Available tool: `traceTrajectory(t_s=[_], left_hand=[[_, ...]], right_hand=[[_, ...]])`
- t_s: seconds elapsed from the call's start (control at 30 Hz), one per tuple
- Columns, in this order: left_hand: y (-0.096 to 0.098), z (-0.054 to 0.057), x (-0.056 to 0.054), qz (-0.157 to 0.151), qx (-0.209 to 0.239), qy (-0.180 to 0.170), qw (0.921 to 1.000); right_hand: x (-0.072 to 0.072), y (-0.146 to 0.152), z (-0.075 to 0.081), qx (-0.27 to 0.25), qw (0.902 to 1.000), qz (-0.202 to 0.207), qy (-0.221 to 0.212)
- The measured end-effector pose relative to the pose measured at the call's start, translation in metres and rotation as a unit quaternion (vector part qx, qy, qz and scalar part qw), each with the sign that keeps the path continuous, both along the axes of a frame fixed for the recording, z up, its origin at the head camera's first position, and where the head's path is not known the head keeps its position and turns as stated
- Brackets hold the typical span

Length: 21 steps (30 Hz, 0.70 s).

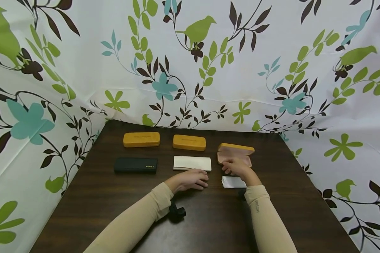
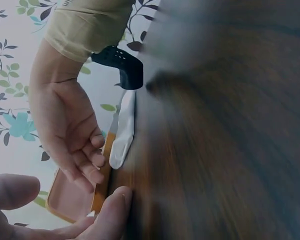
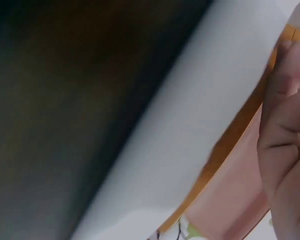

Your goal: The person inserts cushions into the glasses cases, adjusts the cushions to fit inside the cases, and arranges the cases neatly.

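Note:
An eyeglass case with a yellow outside and pink lining stands with its lid up at the right. My right hand is at its front edge, fingers loosely bent; nothing shows in its grasp in the left wrist view. Just in front of that case lies a folded white cloth, which fills much of the right wrist view. My left hand hovers or rests, which I cannot tell, by the front edge of a cream-white case, its fingers relaxed and holding nothing visible.
Two closed yellow cases lie along the back of the dark wooden table. A black case with gold lettering sits at the left. Behind the table hangs a patterned curtain.

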<state>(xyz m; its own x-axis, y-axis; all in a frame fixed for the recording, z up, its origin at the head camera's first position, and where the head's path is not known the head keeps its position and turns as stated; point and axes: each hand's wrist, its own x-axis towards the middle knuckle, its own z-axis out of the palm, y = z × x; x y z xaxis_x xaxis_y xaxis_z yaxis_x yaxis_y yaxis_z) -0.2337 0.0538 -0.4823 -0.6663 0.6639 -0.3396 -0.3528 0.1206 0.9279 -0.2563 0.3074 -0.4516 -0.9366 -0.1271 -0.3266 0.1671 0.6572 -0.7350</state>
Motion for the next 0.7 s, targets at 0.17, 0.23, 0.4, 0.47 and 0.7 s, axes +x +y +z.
traceTrajectory(t_s=[0.17, 0.23, 0.4, 0.47, 0.7], left_hand=[[0.009, -0.002, -0.001, -0.006, 0.013, -0.020, 0.9997], [0.011, -0.003, -0.002, 0.000, 0.013, -0.023, 0.9997], [0.022, -0.003, -0.002, 0.029, -0.022, -0.003, 0.9993], [0.028, -0.003, -0.001, 0.043, -0.045, 0.014, 0.9980], [0.048, -0.008, 0.005, 0.072, -0.121, 0.132, 0.9812]], right_hand=[[0.005, 0.014, -0.002, 0.003, 0.9996, -0.027, -0.012], [0.005, 0.019, -0.003, 0.006, 0.9992, -0.038, -0.008], [0.006, 0.030, -0.003, 0.031, 0.9978, -0.056, -0.018], [0.007, 0.035, -0.003, 0.054, 0.9968, -0.055, -0.022], [0.009, 0.044, -0.002, 0.089, 0.9939, -0.060, -0.026]])
